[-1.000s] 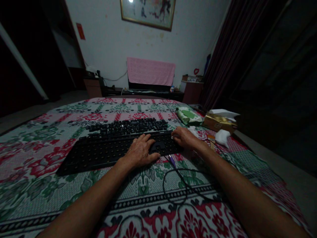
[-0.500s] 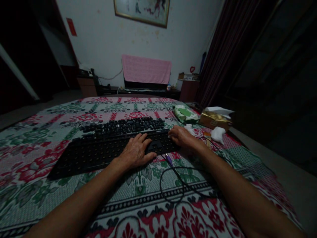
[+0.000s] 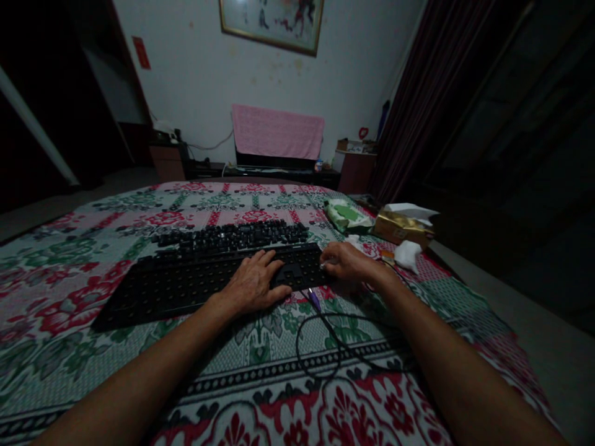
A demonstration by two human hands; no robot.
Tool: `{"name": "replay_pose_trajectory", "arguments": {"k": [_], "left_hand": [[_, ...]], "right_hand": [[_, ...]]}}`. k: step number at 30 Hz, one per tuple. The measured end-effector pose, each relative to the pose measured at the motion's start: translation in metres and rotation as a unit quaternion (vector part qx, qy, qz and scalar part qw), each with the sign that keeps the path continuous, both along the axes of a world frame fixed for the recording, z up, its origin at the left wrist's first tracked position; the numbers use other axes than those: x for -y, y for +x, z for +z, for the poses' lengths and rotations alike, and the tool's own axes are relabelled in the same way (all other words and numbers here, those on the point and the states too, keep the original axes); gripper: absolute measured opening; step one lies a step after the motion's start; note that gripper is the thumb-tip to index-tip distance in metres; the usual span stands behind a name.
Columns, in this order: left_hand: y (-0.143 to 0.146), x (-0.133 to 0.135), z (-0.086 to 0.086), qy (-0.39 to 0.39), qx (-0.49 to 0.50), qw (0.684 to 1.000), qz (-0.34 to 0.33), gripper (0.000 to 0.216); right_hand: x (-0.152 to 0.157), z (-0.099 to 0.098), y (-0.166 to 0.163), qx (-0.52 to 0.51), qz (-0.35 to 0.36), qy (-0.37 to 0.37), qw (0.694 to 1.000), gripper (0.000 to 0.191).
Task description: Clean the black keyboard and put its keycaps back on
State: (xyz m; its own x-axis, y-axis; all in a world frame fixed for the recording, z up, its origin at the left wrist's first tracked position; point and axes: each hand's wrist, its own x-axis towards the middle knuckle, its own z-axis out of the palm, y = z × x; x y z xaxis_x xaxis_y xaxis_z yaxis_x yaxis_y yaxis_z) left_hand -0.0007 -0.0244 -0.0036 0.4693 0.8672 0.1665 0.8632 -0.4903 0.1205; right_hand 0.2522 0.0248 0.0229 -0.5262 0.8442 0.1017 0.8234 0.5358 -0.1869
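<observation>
A black keyboard (image 3: 171, 291) without its keycaps lies slantwise on the patterned cloth, with rows of small pale spots across it. My left hand (image 3: 255, 279) rests flat on its middle right part, fingers spread. At the keyboard's right end, my right hand (image 3: 341, 260) is closed in a pinch, with a small bit of white wad showing at the fingertips; most of the wad is hidden. Behind the keyboard is a long heap of loose black keycaps (image 3: 237, 235). A purple-ended cable plug (image 3: 315, 301) lies just in front of it.
A black cable (image 3: 300, 347) loops over the cloth (image 3: 260, 356) nearest me. To the right are a green-and-white wipes pack (image 3: 346, 215), a gold tissue box (image 3: 402, 228) and a crumpled white tissue (image 3: 408, 255). A pink towel (image 3: 277, 131) hangs near the far wall.
My right hand has shifted slightly at the keyboard's right end, and the white bit now shows at its fingertips. My left hand stays in place. The view has tilted a little.
</observation>
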Motion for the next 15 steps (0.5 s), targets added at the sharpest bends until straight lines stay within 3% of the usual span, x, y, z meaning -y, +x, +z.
{"name": "replay_pose_trajectory", "arguments": {"k": [4, 10, 15], "left_hand": [[0.0002, -0.0010, -0.0006, -0.008, 0.000, 1.000, 0.008, 0.063], [0.0001, -0.0012, -0.0009, 0.001, -0.003, 1.000, 0.001, 0.063], [0.0009, -0.0007, 0.0007, -0.006, -0.006, 1.000, 0.007, 0.063]], "right_hand": [[0.0002, 0.0013, 0.0014, -0.031, 0.002, -0.027, 0.999, 0.020], [0.0003, -0.0004, 0.0006, -0.068, -0.005, 0.045, 0.997, 0.021], [0.0003, -0.0042, 0.0006, -0.068, 0.006, 0.000, 0.998, 0.019]]}}
